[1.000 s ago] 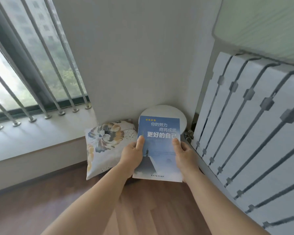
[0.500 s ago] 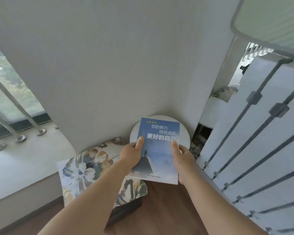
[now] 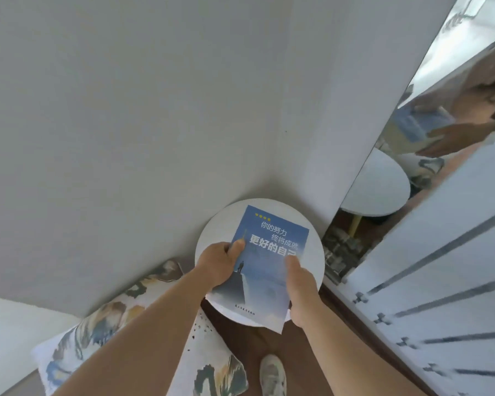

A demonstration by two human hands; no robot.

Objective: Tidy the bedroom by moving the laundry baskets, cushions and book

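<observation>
Over the round white table [image 3: 212,232] in the corner, I hold the book [image 3: 266,261] cover up in both hands. My left hand [image 3: 217,265] grips its left edge, thumb on the cover, fingers curled under. My right hand [image 3: 302,290] grips the right edge the same way, thumb on top. I can't tell if the book touches the tabletop; its near corner overhangs the rim. Floral cushion [image 3: 103,335] lies lower left, just beside the table, under my left forearm. Mirror [image 3: 429,115] on the right reflects book and table. One shoe [image 3: 273,375] on the wood floor [image 3: 306,364].
</observation>
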